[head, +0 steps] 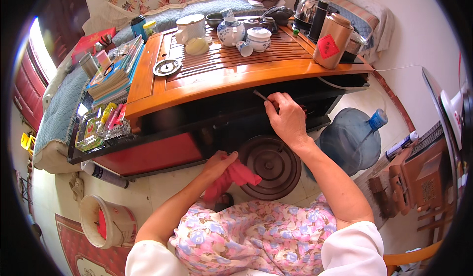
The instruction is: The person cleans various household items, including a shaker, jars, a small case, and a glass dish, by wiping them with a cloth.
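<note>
My right hand is raised at the front edge of the wooden tea table, its fingers closed on a small slim tool that looks like a brush; its tip points up and left. Lower and to the left, my left hand grips a pink-red cloth that hangs down over my lap. A round dark brown lidded container stands on the floor between my hands. On the slatted tabletop are a blue-and-white teapot, a lidded porcelain jar, a tipped cup and a small round dish.
A large blue water bottle stands at the right. A copper-coloured canister is on the table's right end. Stacked books and a glass tray lie at the left, above a white bucket on the floor.
</note>
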Tool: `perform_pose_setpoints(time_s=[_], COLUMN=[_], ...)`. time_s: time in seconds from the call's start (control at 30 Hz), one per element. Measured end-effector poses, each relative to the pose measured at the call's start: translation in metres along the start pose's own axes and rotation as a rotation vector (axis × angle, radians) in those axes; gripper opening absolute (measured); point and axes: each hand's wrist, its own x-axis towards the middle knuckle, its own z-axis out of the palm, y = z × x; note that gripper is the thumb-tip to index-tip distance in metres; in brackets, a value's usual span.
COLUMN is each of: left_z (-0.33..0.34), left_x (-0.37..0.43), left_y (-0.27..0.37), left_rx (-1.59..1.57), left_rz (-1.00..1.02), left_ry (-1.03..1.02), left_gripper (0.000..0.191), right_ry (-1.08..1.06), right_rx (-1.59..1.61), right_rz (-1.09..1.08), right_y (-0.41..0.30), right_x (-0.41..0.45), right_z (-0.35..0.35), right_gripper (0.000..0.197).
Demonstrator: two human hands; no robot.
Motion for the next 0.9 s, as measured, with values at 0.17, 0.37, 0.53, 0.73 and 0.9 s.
perform_pose_setpoints(time_s=[0.17,0.37,0.53,0.73,0.9], left_z=[0.016,0.002,0.002,-0.002,0.003], left_x=[0.015,-0.007,-0.035,-0.05,-0.049], left_y=[-0.012,0.006,-0.029,-0.016,-0.022], left_rx=[-0.251,-0.183,-0.517,-0.605,-0.64], left_rz=[-0.17,-0.143,-0.286,-0.304,-0.328], left_ry=[-0.313,-0.411,-0.457,-0.471,-0.471], left_gripper=[0.032,0.021,0.017,0.018,0.018], right_ry=[-0.015,-0.041,-0.048,0.008,-0.032], right_rx=[-0.06,-0.103,-0.096,-0.06,-0.018], right_rz=[0.017,0.033,0.032,-0.037,-0.045], right_y=[-0.006,-0.009,-0.011,-0.004,-0.008], right_x=[0.006,0.013,0.017,0.019,0.02], right_z=[0.0,-0.001,0.011,0.017,0.021], right_gripper=[0.016,0.016,0.015,0.012,0.013])
